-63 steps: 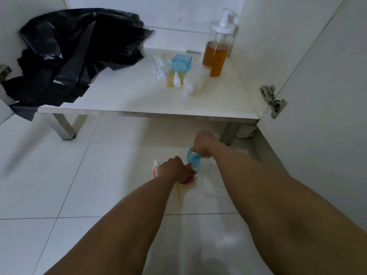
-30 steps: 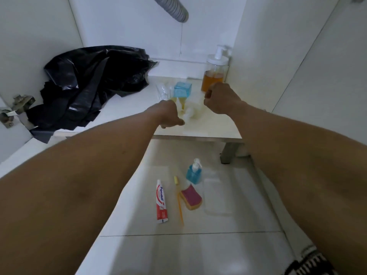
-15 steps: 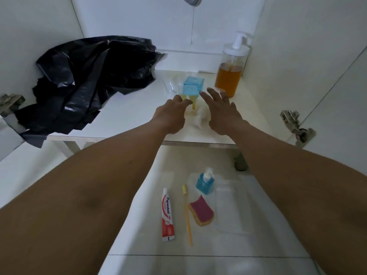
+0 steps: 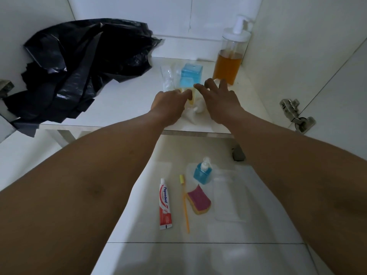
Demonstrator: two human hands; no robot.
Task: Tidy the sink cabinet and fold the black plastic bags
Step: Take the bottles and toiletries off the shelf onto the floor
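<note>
A crumpled heap of black plastic bags (image 4: 79,66) fills the left side of the white cabinet shelf (image 4: 123,112). Mid-shelf stands a cluster of small bottles: a blue cube-shaped bottle (image 4: 189,76), clear ones (image 4: 167,80) and a yellow one partly hidden by my fingers. My left hand (image 4: 168,105) reaches over the cluster with fingers extended, touching the yellow bottle. My right hand (image 4: 218,98) hovers beside it, fingers spread, holding nothing. A white object (image 4: 195,111) lies between my wrists.
A tall pump dispenser of amber liquid (image 4: 228,62) stands at the shelf's back right. On the floor tiles below lie a toothpaste tube (image 4: 164,203), a yellow toothbrush (image 4: 185,205), a pink sponge (image 4: 198,199), a blue pump bottle (image 4: 202,171) and a clear tray (image 4: 230,197). A door hinge (image 4: 296,114) juts out at right.
Both hands rose from the items on the floor to the shelf, opened, and now reach slightly farther into the bottle cluster.
</note>
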